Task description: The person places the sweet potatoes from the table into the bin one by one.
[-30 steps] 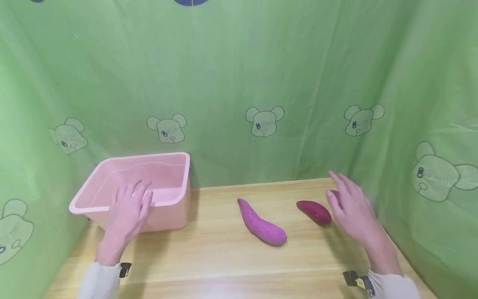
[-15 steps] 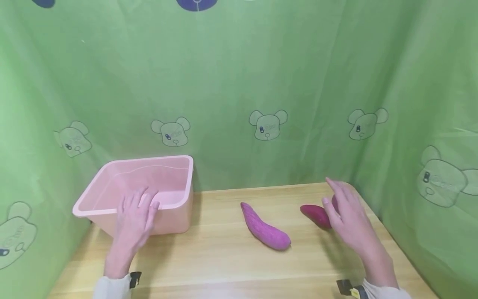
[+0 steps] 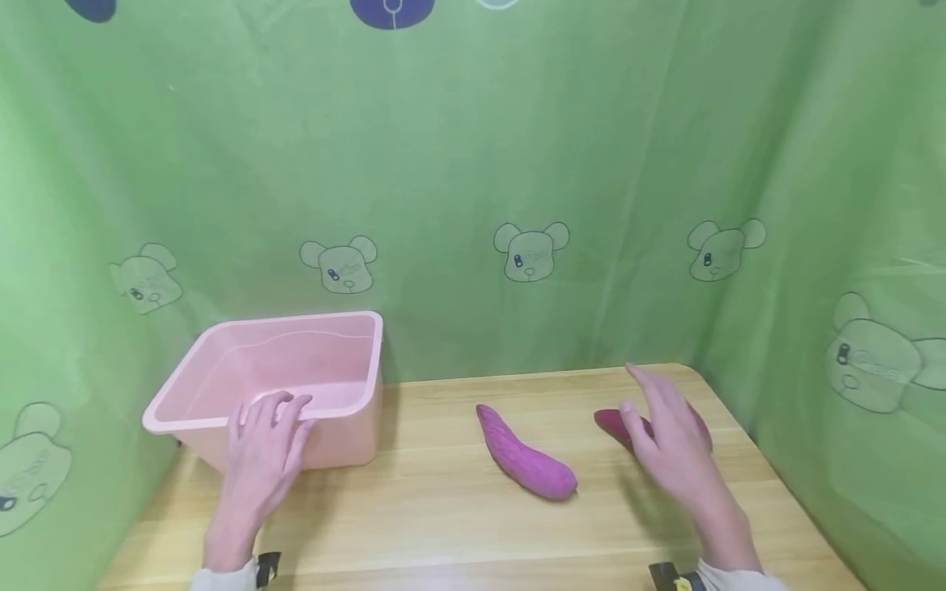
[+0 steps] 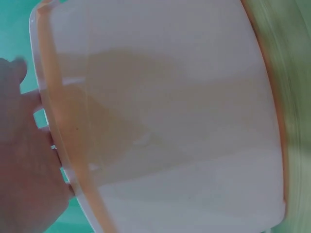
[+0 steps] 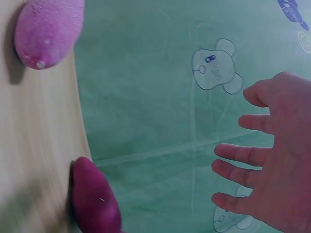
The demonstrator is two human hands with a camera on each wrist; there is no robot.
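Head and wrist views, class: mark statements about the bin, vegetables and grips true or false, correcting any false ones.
1. The pink bin stands left of the purple vegetable. True.
2. The purple vegetable lies inside the pink bin. False: it lies on the wooden table.
3. The left grip is at the pink bin's near rim. True.
4. The right grip holds the purple vegetable. False: its fingers are spread, near a dark red vegetable.
5. The green curtain bears printed animal faces. True.

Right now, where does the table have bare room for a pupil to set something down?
The wooden table is bare between the pink plastic bin and the long purple vegetable, and in front of that vegetable. It is crowded where the right hand is over dark red vegetables and where the left hand is at the bin's front rim.
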